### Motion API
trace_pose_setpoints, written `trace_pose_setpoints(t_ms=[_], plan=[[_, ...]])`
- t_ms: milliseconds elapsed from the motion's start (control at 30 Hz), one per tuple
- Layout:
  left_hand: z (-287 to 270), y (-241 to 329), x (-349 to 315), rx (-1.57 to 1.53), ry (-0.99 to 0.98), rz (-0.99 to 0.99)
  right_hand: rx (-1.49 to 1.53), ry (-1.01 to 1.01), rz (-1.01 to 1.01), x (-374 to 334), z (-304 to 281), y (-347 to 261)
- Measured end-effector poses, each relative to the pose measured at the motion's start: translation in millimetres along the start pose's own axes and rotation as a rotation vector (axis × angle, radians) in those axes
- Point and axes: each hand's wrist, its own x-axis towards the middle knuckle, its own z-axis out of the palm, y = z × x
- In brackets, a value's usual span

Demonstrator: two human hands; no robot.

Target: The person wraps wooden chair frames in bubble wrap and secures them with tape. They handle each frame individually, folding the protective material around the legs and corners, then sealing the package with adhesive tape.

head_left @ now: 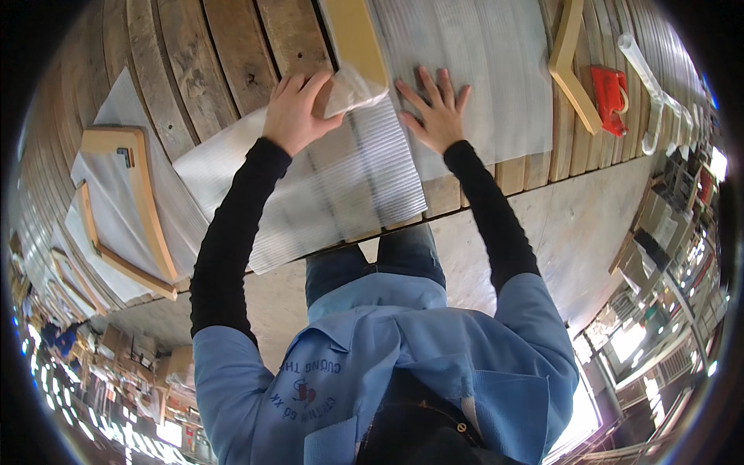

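Observation:
A pale wooden piece (355,35) lies at the top middle, its near end covered by a fold of translucent ribbed foam sheet (325,194). My left hand (298,112) is closed on that folded foam at the end of the wood, thumb on the near side and fingers on the far left side. My right hand (436,108) rests flat with fingers spread on another foam sheet (496,70), just right of the wooden piece, holding nothing.
On the slatted wooden table (186,62), bent wooden frames (151,201) lie on foam at left. At right are an angled wooden piece (572,70), a red tape dispenser (610,99) and a foam-wrapped piece (655,93). The table's near edge runs before my body.

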Motion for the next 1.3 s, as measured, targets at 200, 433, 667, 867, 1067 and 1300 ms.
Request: trace_pose_setpoints(t_ms=[200, 433, 667, 867, 1067, 1300], plan=[[-29, 78, -45, 0.033, -0.061, -0.117, 0.082, 0.115, 0.071, 48, 2, -13], [-20, 144, -54, 0.077, -0.121, -0.149, 0.598, 0.126, 0.235, -28, -55, 14], [-14, 199, -41, -0.067, -0.155, -0.14, 1.395, -0.283, 0.189, -85, -79, -7], [-67, 209, -27, -0.036, -0.039, -0.083, 0.778, -0.613, -0.157, -116, -58, -4], [-92, 191, -23, -0.009, 0.003, -0.079, 1.737, -1.222, 0.352, -159, -143, -16], [-13, 160, -51, 0.0, -0.096, -0.107, 2.631, -1.337, 1.092, -250, -123, -21]])
